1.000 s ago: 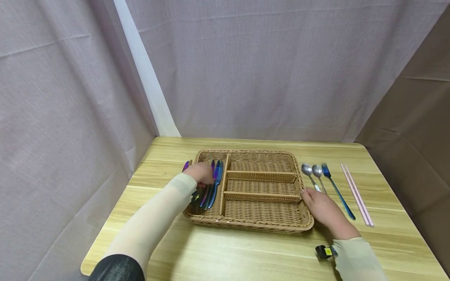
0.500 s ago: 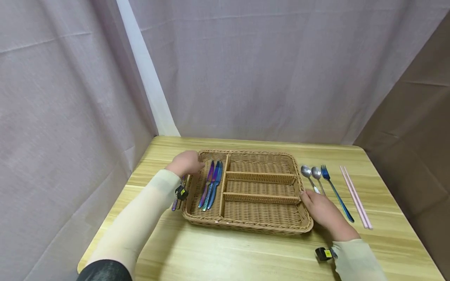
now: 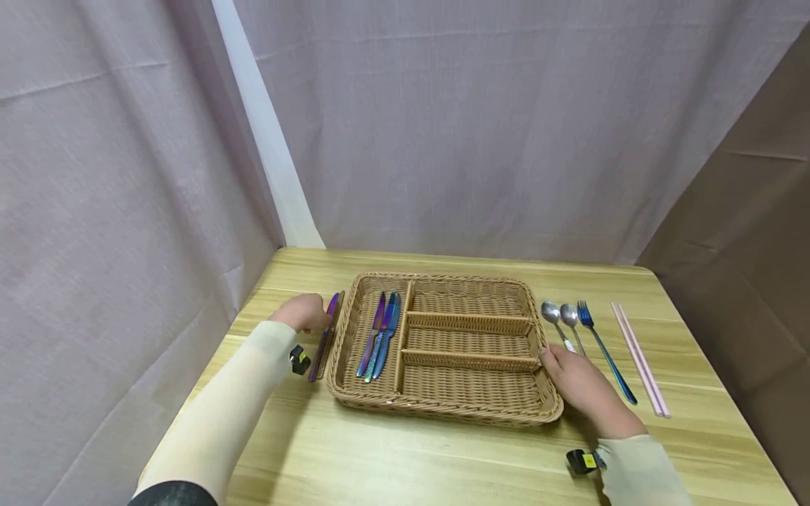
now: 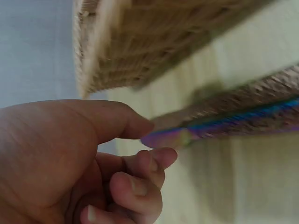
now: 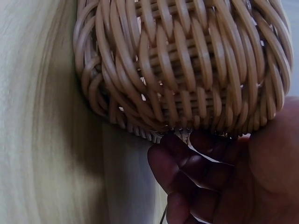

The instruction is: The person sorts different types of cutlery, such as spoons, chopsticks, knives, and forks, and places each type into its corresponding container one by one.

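Note:
My left hand (image 3: 305,313) is at the far end of a purple table knife (image 3: 325,337) lying left of the wicker basket (image 3: 443,404). In the left wrist view, the thumb and bent fingers (image 4: 140,175) stand apart on either side of the knife's purple tip (image 4: 163,138). A brown-toned piece of cutlery (image 3: 332,344) lies alongside that knife. My right hand (image 3: 582,383) holds the basket's right rim, thumb over the edge and fingers (image 5: 180,165) curled beneath the wicker wall (image 5: 187,70). Several blue and purple knives (image 3: 380,337) lie in the basket's left compartment.
Dividers (image 3: 468,320) split the basket's right part into three compartments. To its right lie two spoons (image 3: 551,311), a blue fork (image 3: 601,344) and pink chopsticks (image 3: 640,358) on the wooden table (image 3: 430,464). Grey curtains (image 3: 443,140) close off the back and left.
My left hand has come out of the basket's left compartment, crossed the rim leftward and moved to the knife outside. Three knives stay in that compartment. The right hand keeps its hold.

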Demonstrator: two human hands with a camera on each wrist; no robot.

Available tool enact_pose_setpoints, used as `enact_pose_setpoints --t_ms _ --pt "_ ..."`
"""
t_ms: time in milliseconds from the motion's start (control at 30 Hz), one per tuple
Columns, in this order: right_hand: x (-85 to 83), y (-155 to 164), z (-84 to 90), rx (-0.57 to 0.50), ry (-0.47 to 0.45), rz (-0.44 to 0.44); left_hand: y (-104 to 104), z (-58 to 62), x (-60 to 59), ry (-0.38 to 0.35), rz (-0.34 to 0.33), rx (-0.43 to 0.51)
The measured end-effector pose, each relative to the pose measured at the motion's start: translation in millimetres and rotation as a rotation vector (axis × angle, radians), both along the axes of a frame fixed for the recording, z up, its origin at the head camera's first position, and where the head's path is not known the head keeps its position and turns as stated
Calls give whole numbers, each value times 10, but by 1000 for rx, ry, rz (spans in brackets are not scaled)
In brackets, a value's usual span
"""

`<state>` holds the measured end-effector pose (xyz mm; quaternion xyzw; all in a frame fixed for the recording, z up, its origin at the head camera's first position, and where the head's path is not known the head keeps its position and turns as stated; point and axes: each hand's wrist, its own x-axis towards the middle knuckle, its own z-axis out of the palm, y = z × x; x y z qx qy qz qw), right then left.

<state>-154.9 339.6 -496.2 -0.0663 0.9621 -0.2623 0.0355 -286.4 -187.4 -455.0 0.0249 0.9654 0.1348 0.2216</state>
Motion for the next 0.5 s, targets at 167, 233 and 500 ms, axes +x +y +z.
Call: enact_pose_setpoints --t_ms 167,233,500 --pt "16 -12 -4 -4 -2 0 -56 -167 28 -44 -25 10" --pt "13 -16 -2 -6 0 1 -64 -209 26 -54 -34 3" --pt "1 -12 1 -14 17 -1 -63 -244 -6 -34 -82 -27"
